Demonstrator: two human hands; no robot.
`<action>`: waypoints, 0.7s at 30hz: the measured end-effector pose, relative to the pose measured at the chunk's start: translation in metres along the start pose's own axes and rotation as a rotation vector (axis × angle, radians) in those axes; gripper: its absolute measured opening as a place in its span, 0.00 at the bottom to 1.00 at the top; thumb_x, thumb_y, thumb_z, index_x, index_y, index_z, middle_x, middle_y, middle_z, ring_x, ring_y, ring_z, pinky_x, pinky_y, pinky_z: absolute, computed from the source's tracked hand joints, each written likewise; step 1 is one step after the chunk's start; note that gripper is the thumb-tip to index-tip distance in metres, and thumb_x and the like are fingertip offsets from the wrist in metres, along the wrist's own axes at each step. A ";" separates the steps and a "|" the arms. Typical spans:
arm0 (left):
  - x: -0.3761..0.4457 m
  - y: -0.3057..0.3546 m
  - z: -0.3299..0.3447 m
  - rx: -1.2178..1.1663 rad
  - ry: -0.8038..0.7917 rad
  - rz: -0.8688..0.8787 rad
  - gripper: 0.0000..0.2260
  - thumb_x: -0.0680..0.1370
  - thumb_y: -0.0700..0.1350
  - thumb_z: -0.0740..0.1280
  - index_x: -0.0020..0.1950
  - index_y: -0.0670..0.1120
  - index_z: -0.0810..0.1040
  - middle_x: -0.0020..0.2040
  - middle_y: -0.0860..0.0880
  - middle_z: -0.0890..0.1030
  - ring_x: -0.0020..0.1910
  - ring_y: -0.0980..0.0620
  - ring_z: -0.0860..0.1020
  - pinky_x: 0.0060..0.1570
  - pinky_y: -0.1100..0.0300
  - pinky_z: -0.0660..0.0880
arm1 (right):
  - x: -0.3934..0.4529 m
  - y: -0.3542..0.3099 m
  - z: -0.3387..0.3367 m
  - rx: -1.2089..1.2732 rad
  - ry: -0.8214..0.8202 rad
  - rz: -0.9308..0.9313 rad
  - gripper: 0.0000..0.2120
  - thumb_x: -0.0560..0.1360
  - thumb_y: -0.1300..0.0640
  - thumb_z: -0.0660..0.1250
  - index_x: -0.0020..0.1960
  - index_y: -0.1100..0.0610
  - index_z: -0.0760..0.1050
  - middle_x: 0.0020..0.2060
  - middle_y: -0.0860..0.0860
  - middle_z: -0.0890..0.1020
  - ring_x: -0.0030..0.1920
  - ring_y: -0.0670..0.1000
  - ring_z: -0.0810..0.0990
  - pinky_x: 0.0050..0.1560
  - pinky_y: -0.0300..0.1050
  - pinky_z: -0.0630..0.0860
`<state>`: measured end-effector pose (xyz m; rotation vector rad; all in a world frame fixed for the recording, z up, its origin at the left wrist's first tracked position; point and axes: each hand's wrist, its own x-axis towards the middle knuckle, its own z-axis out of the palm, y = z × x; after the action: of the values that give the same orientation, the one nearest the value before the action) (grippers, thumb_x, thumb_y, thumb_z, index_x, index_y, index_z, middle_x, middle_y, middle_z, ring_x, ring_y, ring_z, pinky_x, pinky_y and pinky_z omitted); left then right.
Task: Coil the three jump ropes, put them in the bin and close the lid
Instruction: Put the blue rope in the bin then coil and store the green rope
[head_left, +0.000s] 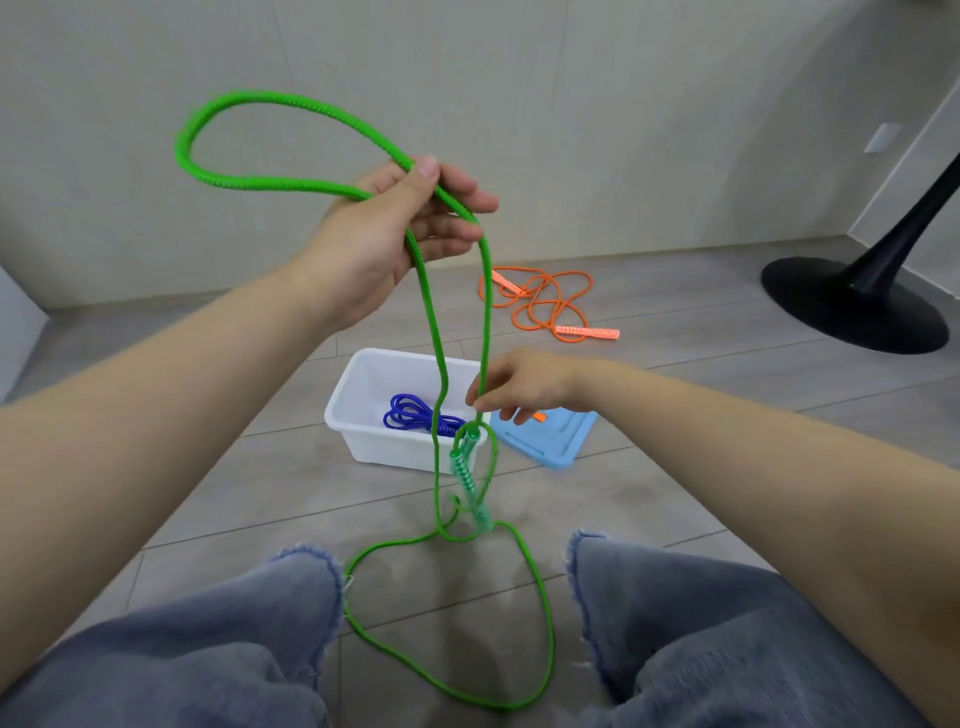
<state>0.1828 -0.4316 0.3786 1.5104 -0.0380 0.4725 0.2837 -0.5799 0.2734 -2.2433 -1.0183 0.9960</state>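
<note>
- Nearest us, between our knees on the floor (218, 467), a slack loop of the green jump rope (488, 312) trails low and wide, so this rope is only partly gathered.
- Just above that loop its two green handles (470, 478) hang side by side, dangling in front of the bin's near right corner.
- Our right hand (519, 392) reaches in at mid height and pinches one hanging strand between thumb and fingertips, the other fingers loosely curled.
- Beyond it stands the white bin (363, 441), open, with the blue jump rope (415, 415) coiled inside; we judge that one rope of three is finished.
- Touching the bin's right side, the light blue lid (550, 441) lies flat on the floor, not yet fitted.
- Higher up, our left hand (395, 228) grips the green rope with thumb pressed on top, holding a big loop that arcs up and to the left while two strands drop from the fist.
- Farther off, toward the wall, the orange jump rope (540, 304) sprawls uncoiled with both handles out, untouched.
- At the far right sits a black pedestal base (852, 306).
- Left to do, as we judge: finish coiling green, bin it, coil and bin orange, close the lid.
</note>
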 end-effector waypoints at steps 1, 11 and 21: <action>0.000 0.003 0.000 -0.029 0.004 0.009 0.14 0.84 0.45 0.53 0.49 0.43 0.76 0.47 0.45 0.85 0.39 0.53 0.82 0.45 0.59 0.79 | 0.001 -0.001 0.001 -0.003 0.025 -0.023 0.10 0.77 0.58 0.66 0.57 0.58 0.79 0.47 0.51 0.81 0.43 0.49 0.80 0.43 0.40 0.80; -0.001 -0.018 -0.029 0.063 0.128 -0.247 0.12 0.84 0.48 0.55 0.50 0.47 0.77 0.45 0.47 0.85 0.33 0.55 0.80 0.34 0.63 0.77 | -0.002 -0.031 -0.024 0.379 0.535 -0.161 0.07 0.80 0.60 0.61 0.46 0.62 0.75 0.33 0.55 0.79 0.28 0.50 0.79 0.32 0.44 0.80; -0.023 -0.081 -0.064 0.509 0.054 -0.925 0.19 0.82 0.54 0.54 0.49 0.42 0.78 0.39 0.47 0.82 0.30 0.53 0.70 0.28 0.64 0.68 | -0.009 -0.036 -0.048 0.727 0.753 -0.154 0.08 0.81 0.57 0.58 0.48 0.57 0.74 0.26 0.48 0.65 0.19 0.42 0.59 0.22 0.34 0.55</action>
<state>0.1714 -0.3750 0.2896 1.8070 0.8437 -0.2506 0.3015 -0.5708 0.3309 -1.6519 -0.3839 0.2976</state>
